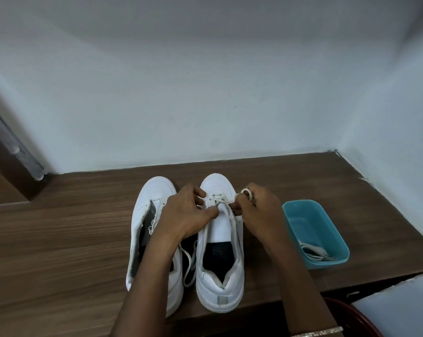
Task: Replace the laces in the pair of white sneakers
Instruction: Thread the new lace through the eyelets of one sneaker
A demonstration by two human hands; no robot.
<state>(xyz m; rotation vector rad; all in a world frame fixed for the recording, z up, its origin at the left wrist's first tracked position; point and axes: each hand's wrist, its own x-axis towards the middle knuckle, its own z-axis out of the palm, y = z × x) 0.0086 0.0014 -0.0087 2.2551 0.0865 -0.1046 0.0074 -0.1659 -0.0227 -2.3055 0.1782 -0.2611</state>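
Two white sneakers stand side by side on the wooden table (59, 239), toes pointing away from me. The right sneaker (220, 271) has a white lace (219, 199) crossing only its lowest eyelets near the toe. My left hand (183, 215) rests on this shoe's left eyelet row, thumb and fingers pinching at the lace. My right hand (256, 212) pinches the other lace end, which curls in a small loop above its fingers. The left sneaker (152, 215) lies partly under my left forearm, and a loose lace (188, 263) trails between the shoes.
A teal plastic tub (327, 239) sits to the right of the shoes with white laces (315, 254) in its near end. White walls close the table at the back and right. A dark red round rim (366, 317) shows at the bottom right, below the table edge.
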